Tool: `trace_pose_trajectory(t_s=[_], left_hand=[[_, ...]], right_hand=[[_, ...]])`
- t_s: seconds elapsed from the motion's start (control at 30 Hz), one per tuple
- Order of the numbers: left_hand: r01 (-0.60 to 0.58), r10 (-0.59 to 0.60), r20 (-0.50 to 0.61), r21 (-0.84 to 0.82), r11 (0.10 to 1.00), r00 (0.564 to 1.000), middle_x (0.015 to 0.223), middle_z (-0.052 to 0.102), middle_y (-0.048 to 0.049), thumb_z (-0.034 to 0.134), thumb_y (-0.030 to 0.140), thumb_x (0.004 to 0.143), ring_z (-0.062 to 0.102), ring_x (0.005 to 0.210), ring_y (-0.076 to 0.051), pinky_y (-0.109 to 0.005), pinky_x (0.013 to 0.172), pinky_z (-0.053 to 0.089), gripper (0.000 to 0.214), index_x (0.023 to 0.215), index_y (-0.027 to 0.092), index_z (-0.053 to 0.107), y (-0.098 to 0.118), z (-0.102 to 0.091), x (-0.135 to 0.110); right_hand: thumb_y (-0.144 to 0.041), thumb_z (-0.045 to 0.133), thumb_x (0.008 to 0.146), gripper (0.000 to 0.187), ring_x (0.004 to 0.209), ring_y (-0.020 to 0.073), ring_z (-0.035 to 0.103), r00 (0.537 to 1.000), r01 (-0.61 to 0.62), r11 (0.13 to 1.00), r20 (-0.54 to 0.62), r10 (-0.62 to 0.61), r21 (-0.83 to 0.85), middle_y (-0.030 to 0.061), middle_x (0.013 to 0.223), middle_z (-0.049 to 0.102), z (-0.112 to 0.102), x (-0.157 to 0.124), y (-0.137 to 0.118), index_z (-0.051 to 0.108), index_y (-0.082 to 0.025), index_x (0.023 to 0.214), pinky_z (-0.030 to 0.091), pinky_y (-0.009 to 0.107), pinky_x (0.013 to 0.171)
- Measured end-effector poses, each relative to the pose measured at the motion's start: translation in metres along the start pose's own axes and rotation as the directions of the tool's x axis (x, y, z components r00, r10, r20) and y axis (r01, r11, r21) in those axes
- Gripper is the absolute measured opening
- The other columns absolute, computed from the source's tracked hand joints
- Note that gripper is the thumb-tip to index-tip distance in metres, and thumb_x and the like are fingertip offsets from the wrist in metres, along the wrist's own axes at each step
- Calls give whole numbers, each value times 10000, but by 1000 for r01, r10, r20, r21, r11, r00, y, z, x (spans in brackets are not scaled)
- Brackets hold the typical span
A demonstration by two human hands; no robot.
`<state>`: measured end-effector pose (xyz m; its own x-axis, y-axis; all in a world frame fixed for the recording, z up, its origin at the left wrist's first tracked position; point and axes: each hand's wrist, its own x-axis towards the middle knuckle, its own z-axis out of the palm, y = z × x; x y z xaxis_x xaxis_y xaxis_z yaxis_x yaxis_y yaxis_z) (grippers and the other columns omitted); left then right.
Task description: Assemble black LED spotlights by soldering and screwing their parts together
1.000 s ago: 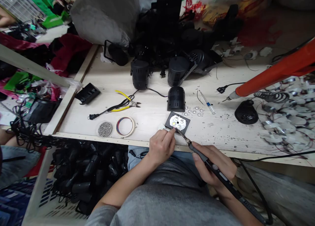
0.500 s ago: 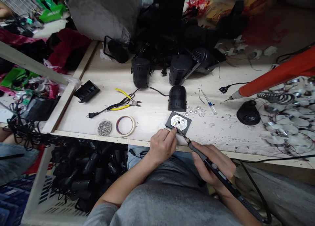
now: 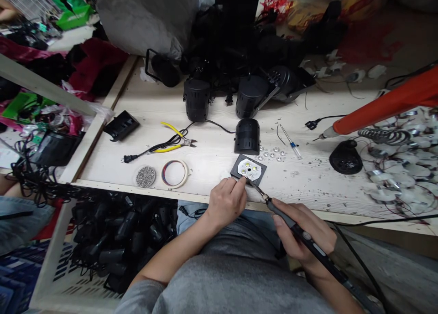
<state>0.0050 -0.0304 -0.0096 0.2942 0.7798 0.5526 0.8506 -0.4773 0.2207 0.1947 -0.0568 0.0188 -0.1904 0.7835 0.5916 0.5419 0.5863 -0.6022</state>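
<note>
My right hand (image 3: 304,232) is closed around a soldering iron (image 3: 282,212), gripped like a pen. The iron's tip reaches the near edge of a small white LED board (image 3: 254,167) with several yellowish LEDs. Under this board lies a dark square plate (image 3: 236,171). My left hand (image 3: 226,199) is at the plate's near left corner, fingers curled and fingertips at the board's edge. What those fingers pinch, if anything, is hidden. Just beyond the board stand a black lamp housing (image 3: 247,137) and several small clear lenses (image 3: 273,154).
Yellow-handled cutters (image 3: 171,147), a tape roll (image 3: 174,174) and a round tub of metal bits (image 3: 146,177) lie to the left. A blue-tipped syringe (image 3: 292,146) lies to the right. An orange tool (image 3: 386,103) reaches in from the right. Black lamps (image 3: 196,100) stand behind.
My right hand and the soldering iron have shifted slightly right and down, the tip drawing back a little towards the board's near edge. My left hand has barely moved.
</note>
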Motion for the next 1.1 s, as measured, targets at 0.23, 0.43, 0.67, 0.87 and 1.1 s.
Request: trace_pose_trajectory(t_s=[0.23,0.43,0.67,0.87,1.1], left_hand=[[5,-4,-8,7,1000,1000,691,589,-21,492,121,948,554,646,-173,-279,608,441,170,1056,123,624,1,0,1],[24,-24,24,-4,1000,999,711,604,-25,501,117,932,575,660,-172,-282,620,449,186,1067,143,626,0,3,-2],[36,-39,70,43,998,997,724,632,-34,481,147,957,599,675,-183,-294,630,455,189,1057,147,642,2,-2,0],[40,-44,84,38,998,996,756,649,-44,487,149,964,613,699,-194,-304,637,465,191,1080,145,639,1,-5,1],[22,-23,87,17,1000,996,793,651,-58,502,153,972,624,717,-203,-309,646,482,195,1116,128,630,0,-9,2]], right_hand=[[-79,630,869,403,704,170,705,999,-26,1000,-40,26,10,51,893,760,-14,-12,0,693,-202,1248,593,279,617],[-72,630,864,417,701,174,706,998,-52,998,-44,53,21,49,894,765,-21,-12,-2,689,-222,1249,598,291,618],[-112,630,877,335,672,173,702,992,-88,996,-85,90,22,49,863,764,-22,-13,-3,710,-207,1188,596,285,588],[-85,619,875,327,698,159,704,997,-70,997,-29,69,-17,56,877,758,-24,-2,-13,685,-204,1172,585,271,607],[-229,641,897,341,714,264,723,912,-264,936,-378,163,-232,45,850,752,-61,0,28,701,-302,1224,572,425,669]])
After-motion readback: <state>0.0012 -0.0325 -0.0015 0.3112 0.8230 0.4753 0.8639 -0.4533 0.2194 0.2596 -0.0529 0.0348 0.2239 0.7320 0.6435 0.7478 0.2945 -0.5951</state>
